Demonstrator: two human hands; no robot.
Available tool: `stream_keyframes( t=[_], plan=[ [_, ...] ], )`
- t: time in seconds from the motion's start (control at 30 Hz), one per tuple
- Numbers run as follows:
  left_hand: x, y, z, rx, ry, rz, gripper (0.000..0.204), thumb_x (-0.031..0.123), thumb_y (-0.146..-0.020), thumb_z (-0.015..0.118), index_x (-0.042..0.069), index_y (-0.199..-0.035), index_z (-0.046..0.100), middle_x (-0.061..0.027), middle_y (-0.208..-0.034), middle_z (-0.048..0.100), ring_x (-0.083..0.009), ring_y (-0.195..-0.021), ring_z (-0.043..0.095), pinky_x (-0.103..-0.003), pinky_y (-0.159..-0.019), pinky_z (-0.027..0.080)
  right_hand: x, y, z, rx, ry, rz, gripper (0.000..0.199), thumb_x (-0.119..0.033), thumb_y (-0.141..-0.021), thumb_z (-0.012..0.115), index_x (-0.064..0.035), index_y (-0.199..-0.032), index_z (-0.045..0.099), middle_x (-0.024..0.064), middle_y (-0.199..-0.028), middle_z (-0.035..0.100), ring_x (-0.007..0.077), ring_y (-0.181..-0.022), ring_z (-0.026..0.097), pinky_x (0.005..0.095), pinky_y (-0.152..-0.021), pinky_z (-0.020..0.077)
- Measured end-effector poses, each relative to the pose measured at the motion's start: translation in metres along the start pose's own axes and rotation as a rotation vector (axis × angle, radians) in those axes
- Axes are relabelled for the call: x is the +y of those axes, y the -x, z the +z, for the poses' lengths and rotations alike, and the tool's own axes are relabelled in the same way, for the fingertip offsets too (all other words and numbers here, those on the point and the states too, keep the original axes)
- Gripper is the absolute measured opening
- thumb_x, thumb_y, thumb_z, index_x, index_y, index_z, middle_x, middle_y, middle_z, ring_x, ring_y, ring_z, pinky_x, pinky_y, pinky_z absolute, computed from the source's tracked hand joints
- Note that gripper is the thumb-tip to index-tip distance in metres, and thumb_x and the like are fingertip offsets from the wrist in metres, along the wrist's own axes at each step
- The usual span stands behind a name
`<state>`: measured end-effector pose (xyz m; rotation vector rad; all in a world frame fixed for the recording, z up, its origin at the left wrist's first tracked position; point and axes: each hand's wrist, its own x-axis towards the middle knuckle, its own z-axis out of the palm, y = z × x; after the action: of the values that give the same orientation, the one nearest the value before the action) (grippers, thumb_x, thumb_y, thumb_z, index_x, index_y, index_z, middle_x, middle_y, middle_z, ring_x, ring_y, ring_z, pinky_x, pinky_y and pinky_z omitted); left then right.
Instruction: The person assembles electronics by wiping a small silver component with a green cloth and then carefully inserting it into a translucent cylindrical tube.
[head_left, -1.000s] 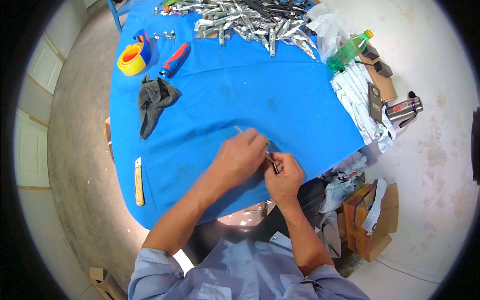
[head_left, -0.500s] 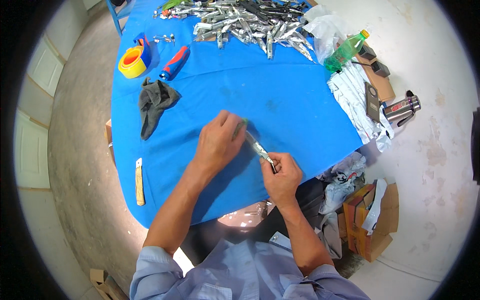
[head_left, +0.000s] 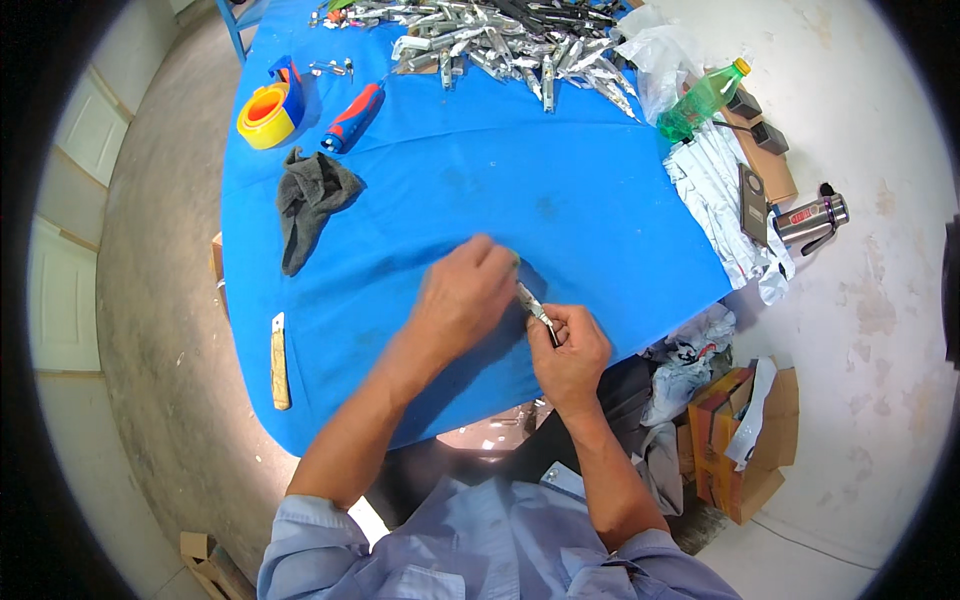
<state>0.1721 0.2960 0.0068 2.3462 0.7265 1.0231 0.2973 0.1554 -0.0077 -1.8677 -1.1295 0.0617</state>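
Lying at the blue tablecloth's (head_left: 450, 180) left edge are a folding knife (head_left: 280, 360) with a pale handle, a grey rag (head_left: 308, 200) and a yellow tape roll (head_left: 265, 115), with a red-and-blue handled tool (head_left: 352, 118) beside it. Near the cloth's front edge, the left hand (head_left: 465, 300) curls over one end of a small metal part (head_left: 534, 306), possibly a knife blade. The right hand (head_left: 572, 350) pinches its other end, fingers closed. Farther right stand a green bottle (head_left: 700, 100) and a steel flask (head_left: 810, 217).
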Motion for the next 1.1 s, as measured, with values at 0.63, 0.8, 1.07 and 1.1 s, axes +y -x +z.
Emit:
stream_keyframes(
  t=[0.63,0.8,1.07,1.1],
  plan=[
    [0.022,0.004,0.003,-0.095,0.167,0.12,0.02,0.005,-0.086,0.08,0.005,-0.103,0.069,-0.0144,-0.095,0.066,-0.0371,-0.081,0.069,-0.044,-0.067,0.057,0.009,0.0,0.004,0.03,0.016,-0.051,0.017,-0.003,-0.082,0.08,-0.0063,-0.097,0.074,0.0113,-0.084,0.071,0.0301,-0.07,0.069,0.0415,-0.064,0.0545],
    [0.012,0.007,0.01,-0.082,0.094,0.065,0.017,0.006,-0.088,0.079,0.005,-0.101,0.069,-0.0144,-0.096,0.066,-0.0375,-0.081,0.069,-0.045,-0.068,0.057,0.009,0.001,0.002,0.012,0.015,-0.048,0.017,-0.003,-0.082,0.08,-0.0065,-0.098,0.074,0.0114,-0.084,0.071,0.0309,-0.071,0.07,0.0419,-0.065,0.0548],
    [-0.009,-0.006,-0.001,0.075,-0.067,-0.009,0.014,0.006,-0.09,0.08,0.004,-0.101,0.071,-0.0131,-0.093,0.067,-0.0345,-0.078,0.07,-0.044,-0.067,0.057,0.003,0.0,0.0,-0.013,-0.021,0.006,0.015,-0.01,-0.086,0.085,-0.0067,-0.098,0.076,0.0096,-0.083,0.072,0.0267,-0.067,0.069,0.0388,-0.063,0.0537],
    [-0.009,-0.007,-0.001,0.093,-0.048,-0.016,0.014,0.006,-0.09,0.08,0.004,-0.101,0.071,-0.0132,-0.093,0.067,-0.0345,-0.077,0.07,-0.043,-0.066,0.057,0.002,-0.001,0.0,-0.003,-0.027,-0.002,0.016,-0.011,-0.086,0.085,-0.0066,-0.098,0.076,0.0099,-0.083,0.072,0.0272,-0.068,0.069,0.039,-0.063,0.0539]
  ],
)
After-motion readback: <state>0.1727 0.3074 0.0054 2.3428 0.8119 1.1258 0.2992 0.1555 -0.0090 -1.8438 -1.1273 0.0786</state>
